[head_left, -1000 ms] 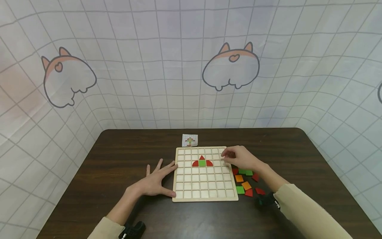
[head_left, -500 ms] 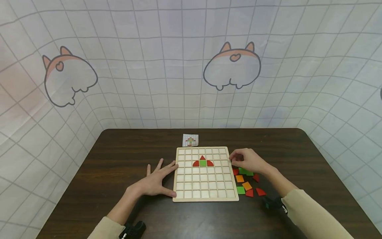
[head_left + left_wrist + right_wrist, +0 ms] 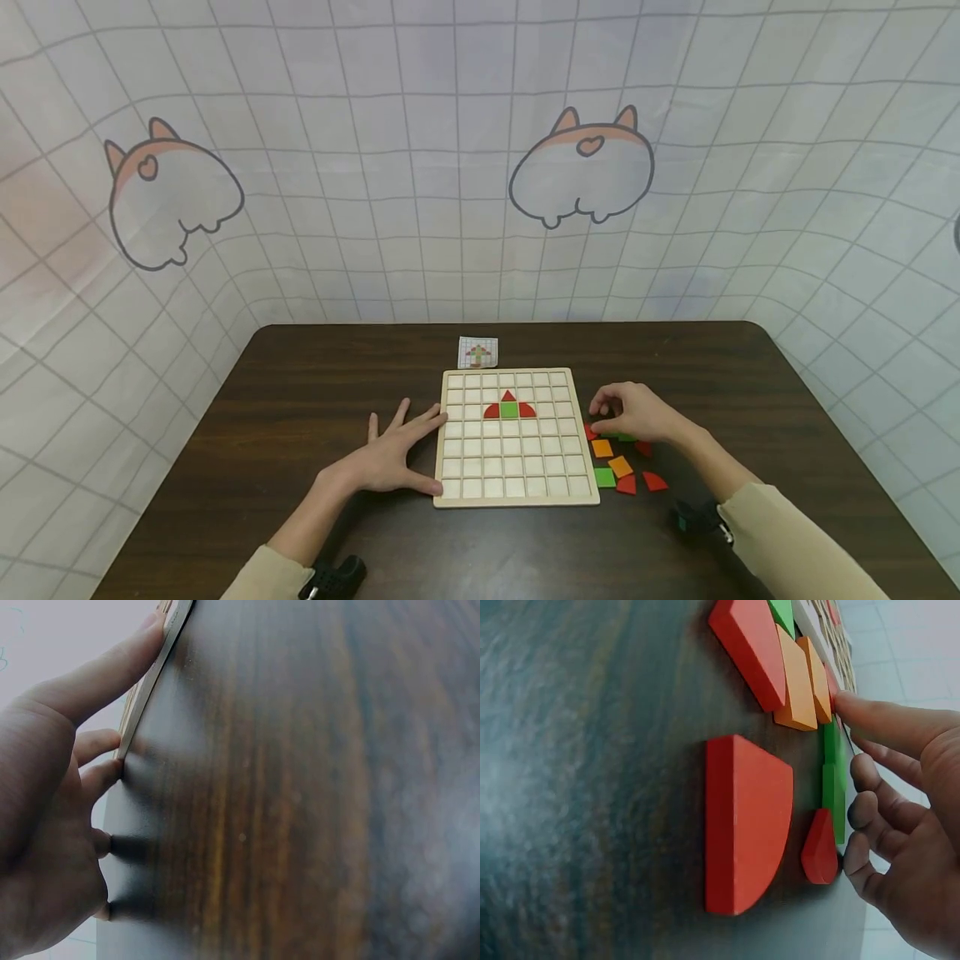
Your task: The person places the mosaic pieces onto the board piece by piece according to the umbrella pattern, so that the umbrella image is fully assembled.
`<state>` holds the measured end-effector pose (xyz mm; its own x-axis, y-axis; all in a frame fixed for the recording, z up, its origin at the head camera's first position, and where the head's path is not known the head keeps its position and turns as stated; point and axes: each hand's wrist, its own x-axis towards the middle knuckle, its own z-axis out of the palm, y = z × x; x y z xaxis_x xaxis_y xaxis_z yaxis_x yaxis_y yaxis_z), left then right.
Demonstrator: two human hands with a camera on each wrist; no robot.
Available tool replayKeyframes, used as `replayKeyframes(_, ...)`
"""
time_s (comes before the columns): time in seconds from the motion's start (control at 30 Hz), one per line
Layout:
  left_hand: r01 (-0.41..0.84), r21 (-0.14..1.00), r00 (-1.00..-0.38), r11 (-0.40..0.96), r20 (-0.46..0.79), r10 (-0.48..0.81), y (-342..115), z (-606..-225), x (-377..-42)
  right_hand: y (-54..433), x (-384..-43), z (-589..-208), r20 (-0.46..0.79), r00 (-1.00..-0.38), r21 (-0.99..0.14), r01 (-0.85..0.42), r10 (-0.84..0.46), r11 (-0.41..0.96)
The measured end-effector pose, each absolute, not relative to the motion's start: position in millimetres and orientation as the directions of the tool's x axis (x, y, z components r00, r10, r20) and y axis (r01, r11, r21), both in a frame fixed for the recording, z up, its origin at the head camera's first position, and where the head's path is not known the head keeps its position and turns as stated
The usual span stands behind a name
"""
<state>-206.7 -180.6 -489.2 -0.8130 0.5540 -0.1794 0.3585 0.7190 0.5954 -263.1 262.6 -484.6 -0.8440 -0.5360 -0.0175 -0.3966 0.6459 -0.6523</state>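
Observation:
In the head view my left hand point(image 3: 390, 457) spreads its fingers along the left edge of the wooden grid board point(image 3: 517, 502), with thumb and fingertips at its rim. The left wrist view shows the thumb point(image 3: 112, 675) on that rim. On the board, a red triangle point(image 3: 507, 397) tops a green square point(image 3: 508, 410), with red quarter-circles on both sides. My right hand point(image 3: 633, 411) hovers over loose blocks beside the board's right edge, fingers loosely bent. Its thumb tip is right at a red block point(image 3: 589, 432), and a gap shows between thumb and index finger.
Orange squares point(image 3: 602, 448), a green square point(image 3: 604, 477) and red quarter-circles point(image 3: 655, 482) lie right of the board on the dark table point(image 3: 300, 375). A small pattern card point(image 3: 477, 352) lies behind the board. A patterned curtain point(image 3: 420, 167) hangs behind the table.
My right hand has moved from over the board's right part, rightward and toward me, down to the loose blocks. The left hand and the pieces on the board stay put.

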Motion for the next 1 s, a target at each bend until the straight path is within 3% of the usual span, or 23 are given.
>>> replayKeyframes(0.57, 0.365, 0.595, -0.811, 0.716, -0.174, 0.559, -182.0, -491.1, -206.1, 265.1, -263.6, -488.3, 0.021, -0.863, -0.671, -0.387, -0.505, 0.632)
replayKeyframes(1.0, 0.365, 0.595, -0.809, 0.716, -0.179, 0.560, -181.8, -491.0, -206.3, 257.4, -267.4, -491.5, 0.083, -0.922, -0.614, -0.347, -0.379, 0.709)
